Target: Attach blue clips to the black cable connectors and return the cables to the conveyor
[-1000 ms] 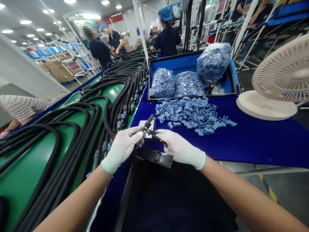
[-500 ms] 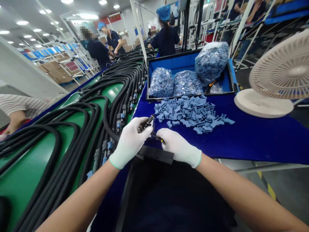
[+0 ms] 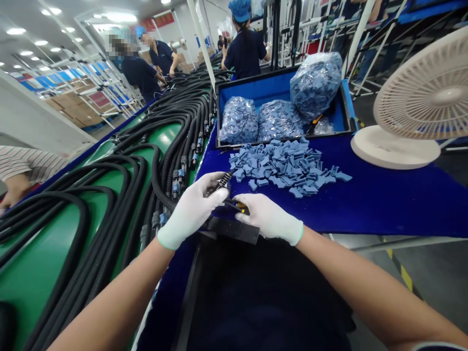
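A dark spring [image 3: 224, 180] is held at the fingertips of the left hand [image 3: 197, 204], its coils projecting past the thumb toward a pile of blue clips [image 3: 285, 165] on the tabletop [image 3: 387, 204]. The left hand is curled, thumb and fingers closed on the spring; whether more is kept inside the palm cannot be told. By the right hand [image 3: 265, 217], just beside it, a black-and-yellow tool [image 3: 242, 208] is gripped in bent fingers, its dark end pointed at the left thumb; contact with the spring cannot be made out. Below both hands, a flat black bar [image 3: 234, 230] is seen.
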Demonstrator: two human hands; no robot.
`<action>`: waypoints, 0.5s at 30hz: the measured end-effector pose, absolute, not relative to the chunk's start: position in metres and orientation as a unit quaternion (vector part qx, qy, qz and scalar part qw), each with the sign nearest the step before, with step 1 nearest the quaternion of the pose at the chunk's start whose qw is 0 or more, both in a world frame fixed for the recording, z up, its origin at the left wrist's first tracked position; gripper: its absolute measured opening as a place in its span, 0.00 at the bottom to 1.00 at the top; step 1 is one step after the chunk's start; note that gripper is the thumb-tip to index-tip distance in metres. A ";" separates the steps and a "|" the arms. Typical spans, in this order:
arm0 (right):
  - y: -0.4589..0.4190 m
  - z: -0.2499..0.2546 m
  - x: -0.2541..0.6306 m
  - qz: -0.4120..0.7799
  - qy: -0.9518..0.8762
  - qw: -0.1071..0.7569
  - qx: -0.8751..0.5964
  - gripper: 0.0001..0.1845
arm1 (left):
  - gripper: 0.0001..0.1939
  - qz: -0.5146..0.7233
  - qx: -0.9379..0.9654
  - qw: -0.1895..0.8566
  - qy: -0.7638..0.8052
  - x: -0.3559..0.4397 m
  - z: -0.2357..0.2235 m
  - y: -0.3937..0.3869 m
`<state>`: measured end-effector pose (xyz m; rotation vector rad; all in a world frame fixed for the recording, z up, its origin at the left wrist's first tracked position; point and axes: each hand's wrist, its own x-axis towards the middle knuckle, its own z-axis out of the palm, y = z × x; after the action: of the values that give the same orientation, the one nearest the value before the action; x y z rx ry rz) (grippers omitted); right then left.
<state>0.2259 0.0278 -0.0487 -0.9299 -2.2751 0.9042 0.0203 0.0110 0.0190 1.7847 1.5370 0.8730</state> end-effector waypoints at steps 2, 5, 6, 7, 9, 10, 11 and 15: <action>0.027 -0.049 0.227 0.333 -0.839 0.260 -0.343 0.07 | 0.26 0.341 0.666 0.285 0.599 0.028 0.019 0.008; 0.027 -0.057 0.226 0.310 -0.841 0.256 -0.360 0.09 | 0.24 0.353 0.647 0.281 0.615 0.034 0.017 0.005; 0.028 -0.062 0.224 0.296 -0.842 0.256 -0.371 0.09 | 0.24 0.356 0.642 0.285 0.617 0.035 0.015 0.004; 0.030 -0.067 0.221 0.281 -0.842 0.259 -0.380 0.07 | 0.24 0.359 0.638 0.286 0.618 0.036 0.014 0.004; 0.033 -0.079 0.214 0.255 -0.841 0.268 -0.395 0.03 | 0.24 0.370 0.632 0.278 0.622 0.037 0.010 0.003; 0.035 -0.084 0.211 0.245 -0.841 0.272 -0.399 0.03 | 0.24 0.376 0.630 0.272 0.622 0.037 0.009 0.004; 0.037 -0.087 0.208 0.237 -0.840 0.275 -0.404 0.03 | 0.24 0.382 0.629 0.269 0.622 0.036 0.008 0.004; 0.039 -0.084 0.214 0.239 -0.851 0.257 -0.391 0.04 | 0.24 0.394 0.615 0.310 0.608 0.031 0.008 0.008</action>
<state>0.2141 0.0391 -0.0835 -1.0606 -2.3090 0.6476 0.0315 0.0075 0.0083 1.6248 1.6061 1.0418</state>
